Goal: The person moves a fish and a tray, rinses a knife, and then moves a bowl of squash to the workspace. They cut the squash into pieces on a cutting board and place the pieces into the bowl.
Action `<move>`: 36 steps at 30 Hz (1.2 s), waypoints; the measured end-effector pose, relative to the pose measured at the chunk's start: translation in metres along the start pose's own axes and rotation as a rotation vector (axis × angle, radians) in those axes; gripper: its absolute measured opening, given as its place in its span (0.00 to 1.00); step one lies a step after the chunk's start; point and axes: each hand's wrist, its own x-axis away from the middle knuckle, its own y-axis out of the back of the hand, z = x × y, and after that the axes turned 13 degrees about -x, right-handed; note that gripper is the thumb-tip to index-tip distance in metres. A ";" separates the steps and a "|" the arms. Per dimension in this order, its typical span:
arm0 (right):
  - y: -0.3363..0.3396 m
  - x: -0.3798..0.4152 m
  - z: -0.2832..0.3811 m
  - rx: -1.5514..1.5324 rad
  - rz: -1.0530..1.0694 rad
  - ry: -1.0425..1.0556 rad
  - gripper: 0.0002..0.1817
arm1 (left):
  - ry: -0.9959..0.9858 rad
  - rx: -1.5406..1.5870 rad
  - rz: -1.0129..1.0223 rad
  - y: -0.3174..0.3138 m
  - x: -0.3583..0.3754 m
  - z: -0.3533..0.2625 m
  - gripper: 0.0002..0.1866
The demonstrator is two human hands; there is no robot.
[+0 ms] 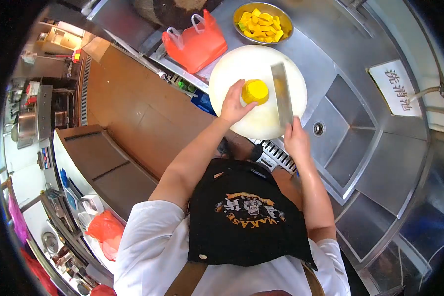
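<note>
A piece of pumpkin [256,92] with a bright yellow cut face rests on the round white cutting board [232,66]. My left hand [235,102] grips its left side, thumb and fingers around it. To the right, my right hand [296,137] is closed on the handle of a cleaver [282,93]. The wide blade is over the board, to the right of the pumpkin and apart from it. Behind the board, a metal bowl [287,37] holds many yellow pumpkin chunks [262,25].
A red plastic bag [195,44] stands at the board's back left. Stainless sinks [330,133] lie on the right, below a white sign [394,88] and a tap [426,91]. Brown floor [133,103] stretches left, beside a dark-topped counter [108,158].
</note>
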 end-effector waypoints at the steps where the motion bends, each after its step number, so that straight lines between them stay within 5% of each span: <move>1: 0.004 -0.016 0.023 0.045 0.007 0.052 0.13 | 0.024 0.006 -0.055 0.007 0.008 0.003 0.33; 4: 0.014 -0.044 0.082 0.084 -0.028 0.161 0.14 | 0.136 -0.034 -0.118 0.039 0.033 0.012 0.26; 12: -0.042 -0.095 0.072 0.295 0.351 -0.155 0.18 | 0.229 -0.016 -0.110 0.053 0.048 0.015 0.17; 18: -0.052 -0.097 0.067 0.308 0.366 -0.162 0.20 | 0.059 0.058 -0.152 0.007 -0.014 -0.016 0.18; 36: -0.049 -0.103 0.026 0.234 0.426 -0.081 0.18 | 0.161 -0.171 -0.007 -0.039 -0.008 -0.047 0.29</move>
